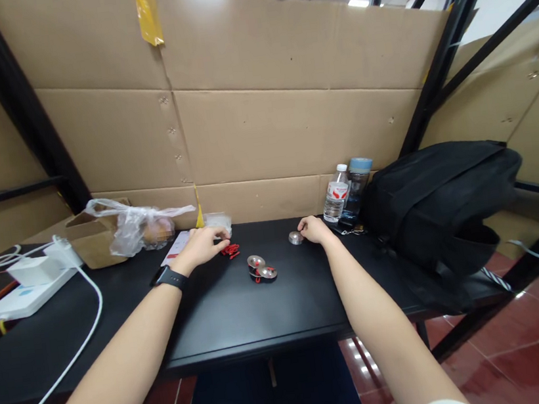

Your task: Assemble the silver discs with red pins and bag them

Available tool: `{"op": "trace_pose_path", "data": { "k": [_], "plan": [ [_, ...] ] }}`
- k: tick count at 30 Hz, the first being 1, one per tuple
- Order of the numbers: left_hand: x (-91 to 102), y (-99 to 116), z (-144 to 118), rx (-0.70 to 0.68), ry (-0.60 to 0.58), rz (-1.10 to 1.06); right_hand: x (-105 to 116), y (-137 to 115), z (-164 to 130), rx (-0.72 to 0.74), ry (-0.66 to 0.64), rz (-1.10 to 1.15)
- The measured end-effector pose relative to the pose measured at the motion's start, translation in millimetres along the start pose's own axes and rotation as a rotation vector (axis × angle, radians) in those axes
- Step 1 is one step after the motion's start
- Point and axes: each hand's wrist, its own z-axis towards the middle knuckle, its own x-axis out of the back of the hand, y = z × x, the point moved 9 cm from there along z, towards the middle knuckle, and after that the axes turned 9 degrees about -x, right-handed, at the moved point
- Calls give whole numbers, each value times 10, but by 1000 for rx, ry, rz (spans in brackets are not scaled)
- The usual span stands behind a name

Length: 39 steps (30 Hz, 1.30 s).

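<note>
Over a small pile of red cord pieces point(230, 251) is my left hand point(204, 245), wearing a dark watch at the wrist. Its thumb and forefinger curve together, and whatever is between the tips is too small to make out. To the right, the fingers of my right hand point(313, 230) are bent in at the edge of a small round silvery metal piece point(295, 238) on the black table point(245, 318). Between the hands lie several shiny metal discs point(256, 262) like finger cymbals, with red cord on them.
A water bottle point(336, 194), a blue-lidded bottle point(357, 184) and a black backpack point(440, 212) stand at right. At left are a plastic bag point(128, 227), a cardboard box point(98, 241) and a power strip point(28, 296) with white cables. A cardboard wall point(290, 133) rises behind.
</note>
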Motion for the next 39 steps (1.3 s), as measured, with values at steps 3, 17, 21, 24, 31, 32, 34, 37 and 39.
{"op": "trace_pose_path", "data": {
  "k": [3, 17, 21, 24, 31, 32, 34, 37, 39],
  "plan": [
    [-138, 384, 66, -223, -63, -69, 36, -33, -37, -1, 11, -28],
    [-533, 887, 72, -355, -174, -22, 43, -486, -187, 201, 40, 22],
    [-488, 822, 82, -311, -134, -23, -87, -800, -352, 407, -76, 152],
    [-374, 688, 116, -192, -32, -94, -329, -1002, -514, 451, -298, 356],
    [-188, 519, 146, -32, 176, -514, -554, -1386, -788, 491, -377, 757],
    [-165, 526, 146, -35, 186, -529, -534, -1412, -805, 490, -351, 766],
    [-89, 539, 142, -52, 229, -524, -475, -1450, -832, 488, -307, 772],
    [51, 504, 124, -61, 334, -507, -380, -1466, -845, 479, -272, 791],
    [110, 431, 108, -48, 397, -546, -371, -1473, -840, 490, -331, 800]
  ]
}}
